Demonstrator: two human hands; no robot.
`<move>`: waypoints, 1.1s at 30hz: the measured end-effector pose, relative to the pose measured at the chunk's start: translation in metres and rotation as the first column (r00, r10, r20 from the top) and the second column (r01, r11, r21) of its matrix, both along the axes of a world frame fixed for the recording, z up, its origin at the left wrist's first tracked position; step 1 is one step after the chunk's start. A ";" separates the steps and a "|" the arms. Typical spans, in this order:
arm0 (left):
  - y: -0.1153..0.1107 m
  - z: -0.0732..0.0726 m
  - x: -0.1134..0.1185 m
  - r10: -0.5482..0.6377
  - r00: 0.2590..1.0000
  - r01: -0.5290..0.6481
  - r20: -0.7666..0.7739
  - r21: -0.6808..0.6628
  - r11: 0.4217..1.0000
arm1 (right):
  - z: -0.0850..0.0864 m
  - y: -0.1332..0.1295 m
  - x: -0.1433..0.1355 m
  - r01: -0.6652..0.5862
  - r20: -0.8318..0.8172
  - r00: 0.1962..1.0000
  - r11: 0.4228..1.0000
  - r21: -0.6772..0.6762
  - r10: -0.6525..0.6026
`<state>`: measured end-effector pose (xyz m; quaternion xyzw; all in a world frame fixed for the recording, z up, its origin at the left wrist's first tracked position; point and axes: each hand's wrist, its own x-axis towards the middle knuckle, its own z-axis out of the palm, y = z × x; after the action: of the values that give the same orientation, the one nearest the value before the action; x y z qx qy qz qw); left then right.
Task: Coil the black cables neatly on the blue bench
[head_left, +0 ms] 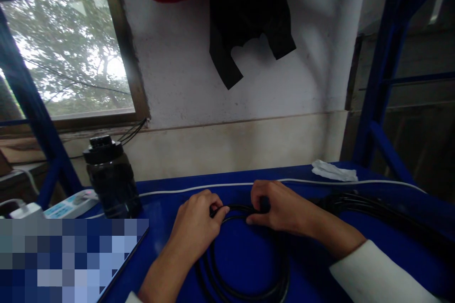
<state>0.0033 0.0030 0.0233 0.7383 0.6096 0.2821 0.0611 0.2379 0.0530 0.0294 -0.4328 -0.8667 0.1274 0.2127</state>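
A black cable [212,265] lies in a round coil of several loops on the blue tabletop [245,253]. At the upper left of the coil, my left hand [198,220] pinches the cable between thumb and fingers. My right hand [275,206] is curled around the cable at the upper right of the same coil, with its thumb and index finger close to each other. A short stretch of cable runs between the two hands. Parts of the loops are hidden behind my fingers.
A dark bottle [111,177] and a white power strip [73,203] stand at the left, near a pixelated area. A white cord [199,187] crosses the back. Crumpled white tissue [334,171] and more black cable [373,208] lie at the right. Blue posts [380,71] frame the table.
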 end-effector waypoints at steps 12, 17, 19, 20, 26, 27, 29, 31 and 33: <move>0.001 0.000 0.000 -0.005 1.000 0.005 0.003 -0.008 1.000 | 0.001 0.001 0.002 -0.109 -0.083 0.991 0.994 -0.028 0.106; 0.001 -0.001 0.001 0.005 1.000 -0.005 -0.013 -0.006 1.000 | 0.007 -0.001 0.002 -0.177 -0.111 0.980 0.980 -0.087 0.167; 0.000 -0.001 0.001 0.005 1.000 -0.005 -0.013 -0.002 1.000 | 0.009 -0.004 0.004 -0.193 -0.119 0.976 0.975 -0.114 0.180; 0.000 -0.001 0.001 0.002 1.000 -0.002 -0.012 0.001 1.000 | 0.010 -0.005 0.006 -0.200 -0.123 0.975 0.972 -0.127 0.184; 0.001 0.000 0.001 0.004 1.000 -0.004 -0.013 0.002 1.000 | 0.011 -0.007 0.014 -0.216 -0.145 0.971 0.958 -0.189 0.190; 0.001 -0.001 0.001 0.002 1.000 -0.002 -0.012 0.001 1.000 | 0.011 -0.006 0.014 -0.225 -0.148 0.969 0.955 -0.191 0.199; 0.002 -0.001 0.002 -0.003 1.000 0.003 -0.008 -0.001 1.000 | 0.009 -0.004 0.014 -0.248 -0.154 0.963 0.951 -0.182 0.222; 0.002 -0.002 0.002 -0.009 1.000 0.009 -0.002 0.001 1.000 | 0.008 -0.002 0.013 -0.265 -0.152 0.958 0.952 -0.156 0.241; 0.003 -0.003 0.002 -0.013 1.000 0.013 0.002 0.007 1.000 | 0.007 -0.001 0.012 -0.265 -0.147 0.958 0.956 -0.128 0.246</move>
<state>0.0049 0.0056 0.0204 0.7419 0.6040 0.2847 0.0611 0.2499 0.0520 0.0361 -0.3222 -0.8882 0.2448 0.2178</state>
